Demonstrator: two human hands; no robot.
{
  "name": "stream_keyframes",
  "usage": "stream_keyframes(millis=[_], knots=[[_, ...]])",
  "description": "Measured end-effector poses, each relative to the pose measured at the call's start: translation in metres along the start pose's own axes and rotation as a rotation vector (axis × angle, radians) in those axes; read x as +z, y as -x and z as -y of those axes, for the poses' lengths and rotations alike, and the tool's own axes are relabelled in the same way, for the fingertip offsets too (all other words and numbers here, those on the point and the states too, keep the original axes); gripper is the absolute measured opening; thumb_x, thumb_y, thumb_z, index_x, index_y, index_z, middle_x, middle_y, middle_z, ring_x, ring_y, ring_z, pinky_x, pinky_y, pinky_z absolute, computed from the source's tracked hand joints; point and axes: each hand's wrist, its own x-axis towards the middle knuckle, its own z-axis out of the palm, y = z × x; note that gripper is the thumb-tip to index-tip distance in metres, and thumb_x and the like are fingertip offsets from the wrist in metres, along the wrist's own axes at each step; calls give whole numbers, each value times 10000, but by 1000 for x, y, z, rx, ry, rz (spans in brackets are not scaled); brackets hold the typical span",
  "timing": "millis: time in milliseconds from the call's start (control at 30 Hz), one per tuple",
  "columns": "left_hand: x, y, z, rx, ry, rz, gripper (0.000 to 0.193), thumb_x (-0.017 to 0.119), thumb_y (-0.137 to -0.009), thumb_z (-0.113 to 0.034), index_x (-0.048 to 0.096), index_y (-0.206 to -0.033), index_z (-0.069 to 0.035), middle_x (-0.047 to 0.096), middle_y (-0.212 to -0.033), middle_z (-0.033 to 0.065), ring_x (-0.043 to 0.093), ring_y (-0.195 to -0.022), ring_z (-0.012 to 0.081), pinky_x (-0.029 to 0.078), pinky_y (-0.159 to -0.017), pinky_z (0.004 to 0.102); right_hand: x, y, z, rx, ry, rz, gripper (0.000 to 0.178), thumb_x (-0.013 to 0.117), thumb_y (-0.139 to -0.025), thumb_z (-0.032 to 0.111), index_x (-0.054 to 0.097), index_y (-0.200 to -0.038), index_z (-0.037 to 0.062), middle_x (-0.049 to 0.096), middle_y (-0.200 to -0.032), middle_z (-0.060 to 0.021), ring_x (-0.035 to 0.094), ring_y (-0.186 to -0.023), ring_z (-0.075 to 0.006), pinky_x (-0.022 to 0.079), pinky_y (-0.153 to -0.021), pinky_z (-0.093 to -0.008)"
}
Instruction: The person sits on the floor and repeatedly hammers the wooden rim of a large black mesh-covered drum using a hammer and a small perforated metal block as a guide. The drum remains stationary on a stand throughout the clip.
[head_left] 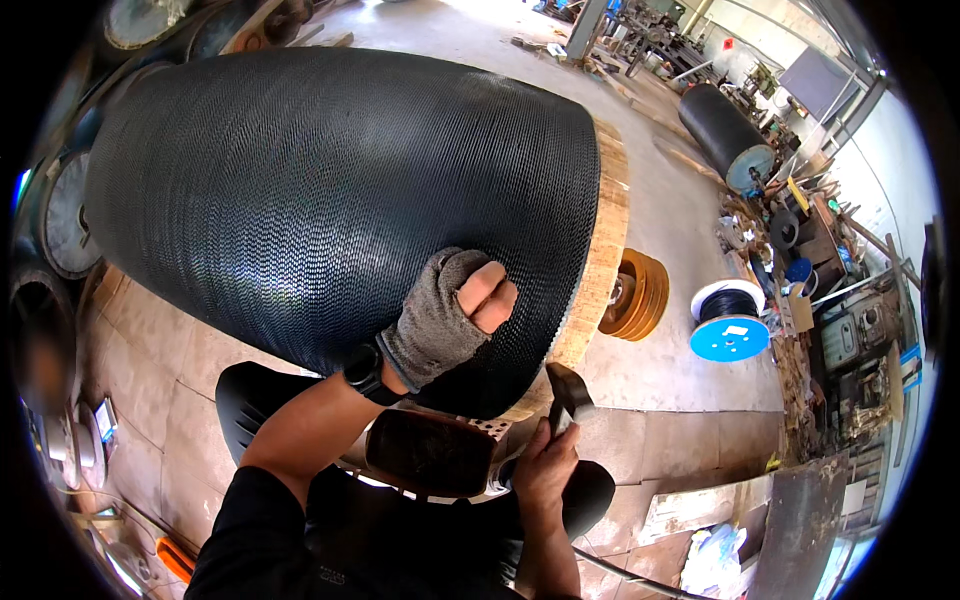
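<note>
Left hand [440, 322]: clenched, inside a grey fingerless cloth glove [428, 340].
Massive barrel-shaped drum of ridged black winding [340, 190]: lies beneath that fist.
Pale wooden disc [608, 215]: caps the drum's right end.
Blue-flanged spool of black line [730, 338]: stands beyond, on grey floor [655, 385].
Right hand [545, 468]: bare, grasping.
Dark metal tool [569, 398]: in that grasp, beside the disc.

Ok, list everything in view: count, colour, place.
Large roller: one, black, left of centre
Wooden end: one, tan, on large roller
Hammer-like tool: one, dark, right hand
Grooved wheel: one, orange, right of centre
Spool: one, blue and white, right
Small roller: one, black, upper right
Plastic bag: one, white, lower right
Drums: several, dark and grey, left
Watch: one, black, left wrist
Left hand: one, grey-gloved, over large roller
Right hand: one, bare, lower centre
</note>
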Motion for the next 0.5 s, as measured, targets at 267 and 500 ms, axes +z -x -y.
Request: stream_keyframes(millis=[267,500], knots=[[0,-12,1,-36,16,-8,371,713,-721,-34,609,-1074,-84,562,-1060,104,607,-895,290,526,-758,434,-2,0,2,12,-156,-39,226,499,-997,169,531,-900,-33,601,-651,-87,546,-503,-243,414,-455,-366],[6,-19,5,-21,-57,-8,312,691,-755,-46,617,-1057,-53,568,-1087,126,607,-932,297,542,-769,417,-22,6,11,8,-462,-79,314,482,-1045,257,511,-1064,-55,577,-703,-101,533,-573,-146,453,-535,-319]])
